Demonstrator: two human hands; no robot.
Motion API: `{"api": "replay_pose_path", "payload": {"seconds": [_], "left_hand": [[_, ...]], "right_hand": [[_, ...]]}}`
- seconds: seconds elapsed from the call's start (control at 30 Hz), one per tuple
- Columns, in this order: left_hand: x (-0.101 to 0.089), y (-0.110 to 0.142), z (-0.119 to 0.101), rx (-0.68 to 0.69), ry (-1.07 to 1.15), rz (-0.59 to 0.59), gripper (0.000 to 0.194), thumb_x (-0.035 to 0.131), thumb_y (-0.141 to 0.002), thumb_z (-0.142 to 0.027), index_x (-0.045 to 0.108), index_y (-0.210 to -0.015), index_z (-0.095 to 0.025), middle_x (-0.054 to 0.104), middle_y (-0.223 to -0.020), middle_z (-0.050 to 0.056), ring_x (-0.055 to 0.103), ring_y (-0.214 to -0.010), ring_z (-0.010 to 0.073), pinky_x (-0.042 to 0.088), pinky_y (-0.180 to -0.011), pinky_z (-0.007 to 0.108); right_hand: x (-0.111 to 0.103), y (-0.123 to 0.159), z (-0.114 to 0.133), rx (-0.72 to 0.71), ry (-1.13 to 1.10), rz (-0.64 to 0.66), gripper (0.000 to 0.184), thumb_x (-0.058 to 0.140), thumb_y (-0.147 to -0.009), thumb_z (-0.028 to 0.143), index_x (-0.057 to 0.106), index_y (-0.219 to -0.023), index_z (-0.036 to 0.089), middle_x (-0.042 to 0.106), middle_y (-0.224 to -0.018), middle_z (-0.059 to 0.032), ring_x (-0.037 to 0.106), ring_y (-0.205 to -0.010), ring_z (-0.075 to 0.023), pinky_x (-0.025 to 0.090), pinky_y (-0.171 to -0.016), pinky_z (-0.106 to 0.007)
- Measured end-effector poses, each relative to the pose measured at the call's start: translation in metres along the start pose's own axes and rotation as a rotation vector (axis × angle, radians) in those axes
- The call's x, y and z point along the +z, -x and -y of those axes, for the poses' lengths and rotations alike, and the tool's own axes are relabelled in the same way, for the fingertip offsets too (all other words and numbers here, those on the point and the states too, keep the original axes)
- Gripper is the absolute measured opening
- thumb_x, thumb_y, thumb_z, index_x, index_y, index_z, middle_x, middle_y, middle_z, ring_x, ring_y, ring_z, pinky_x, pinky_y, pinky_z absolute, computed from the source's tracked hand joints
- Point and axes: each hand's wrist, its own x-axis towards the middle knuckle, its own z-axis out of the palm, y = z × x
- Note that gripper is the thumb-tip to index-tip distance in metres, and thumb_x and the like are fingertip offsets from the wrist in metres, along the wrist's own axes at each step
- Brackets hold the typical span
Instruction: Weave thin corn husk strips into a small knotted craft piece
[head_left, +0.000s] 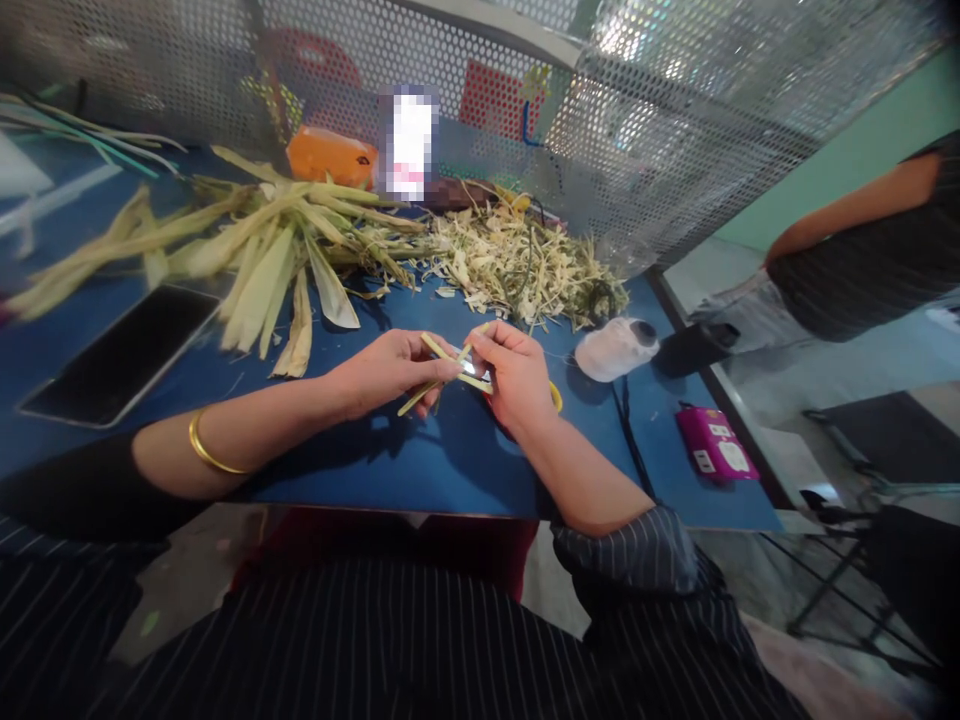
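Note:
Over the blue table [420, 470], my left hand [390, 368] and my right hand [514, 375] meet at the middle. Both pinch thin yellow-green leaf strips [442, 368] that cross between the fingers. A small bright patch shows where the strips cross; I cannot tell what it is. A bit of yellow shows behind my right palm. My left wrist wears a gold bangle [204, 447]. A heap of long pale leaves [262, 250] lies behind my left hand, and a pile of shredded trimmings [517, 262] lies behind my right.
A dark phone [124, 352] lies flat at the left. A white thread spool [615, 348] and a small pink box [712, 445] sit at the right, with a black cord between. An orange object [330, 155] stands by the perforated metal screen [675, 130]. Another person's arm [855, 210] shows at right.

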Motion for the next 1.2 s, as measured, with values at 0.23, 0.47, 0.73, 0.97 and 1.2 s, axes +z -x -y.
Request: {"api": "replay_pose_path", "payload": {"seconds": [0.23, 0.47, 0.73, 0.97, 1.2], "left_hand": [[-0.008, -0.007, 0.007, -0.130, 0.298, -0.161, 0.022, 0.065, -0.084, -0.033, 0.065, -0.089, -0.012, 0.070, -0.071, 0.006, 0.064, -0.054, 0.0120, 0.051, -0.054, 0.021], [-0.016, -0.008, 0.001, -0.102, 0.553, -0.111, 0.012, 0.065, -0.081, -0.013, 0.069, -0.093, -0.011, 0.068, -0.072, 0.005, 0.061, -0.053, 0.0088, 0.048, -0.047, 0.016], [-0.011, -0.010, 0.006, -0.128, 0.607, -0.131, 0.009, 0.060, -0.084, -0.008, 0.069, -0.085, -0.009, 0.065, -0.063, 0.004, 0.058, -0.047, 0.0079, 0.048, -0.046, 0.015], [-0.010, -0.009, 0.004, -0.101, 0.576, -0.189, 0.011, 0.061, -0.085, -0.011, 0.070, -0.092, -0.009, 0.070, -0.070, 0.006, 0.064, -0.053, 0.0098, 0.051, -0.052, 0.017], [-0.011, -0.006, 0.000, -0.043, 0.355, -0.201, 0.024, 0.065, -0.085, -0.031, 0.068, -0.095, -0.010, 0.072, -0.075, 0.009, 0.066, -0.057, 0.0133, 0.054, -0.058, 0.023]], "right_hand": [[-0.008, -0.007, 0.004, 0.062, 0.059, 0.077, 0.021, 0.063, -0.081, 0.040, 0.067, -0.081, 0.020, 0.064, -0.075, 0.0004, 0.058, -0.069, -0.0113, 0.045, -0.066, -0.025], [-0.004, -0.002, 0.003, -0.023, 0.393, 0.365, 0.023, 0.061, -0.084, 0.039, 0.071, -0.092, 0.021, 0.071, -0.084, -0.0006, 0.062, -0.081, -0.0165, 0.048, -0.080, -0.031], [-0.002, 0.008, -0.010, -0.620, 1.104, 0.216, 0.024, 0.047, -0.091, 0.025, 0.068, -0.084, 0.018, 0.072, -0.084, -0.0084, 0.062, -0.077, -0.0209, 0.043, -0.074, -0.033], [0.000, 0.009, -0.008, -0.564, 0.977, 0.169, 0.018, 0.051, -0.090, 0.026, 0.068, -0.089, 0.019, 0.072, -0.087, -0.0066, 0.063, -0.078, -0.0194, 0.044, -0.072, -0.031], [-0.002, 0.004, 0.009, -0.285, 0.622, 0.026, 0.018, 0.062, -0.084, 0.036, 0.063, -0.079, 0.019, 0.063, -0.070, 0.0013, 0.054, -0.063, -0.0119, 0.042, -0.062, -0.025]]}}
